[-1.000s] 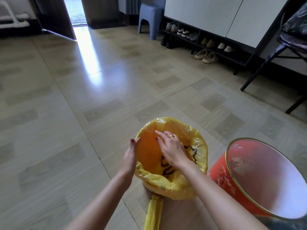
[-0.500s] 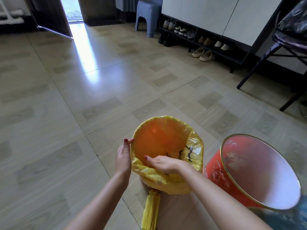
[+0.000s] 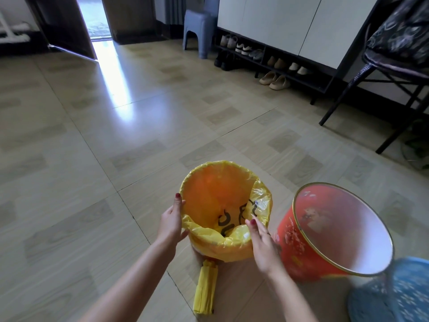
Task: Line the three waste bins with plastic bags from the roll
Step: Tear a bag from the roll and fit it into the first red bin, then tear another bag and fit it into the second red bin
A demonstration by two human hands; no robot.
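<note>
A yellow bag point(image 3: 232, 242) lines the first bin, its edge folded down over the rim all the way round; the bin stands on the tiled floor point(image 3: 92, 159) near the person. The left hand point(image 3: 171, 223) rests flat against the bag's left side, fingers straight, and the right hand point(image 3: 261, 242) lies with relaxed fingers on the near right edge. The yellow roll point(image 3: 205, 290) lies on the floor just in front. To the right stand an unlined red bin point(image 3: 299, 247) and, nearer, a blue bin point(image 3: 394, 296).
</note>
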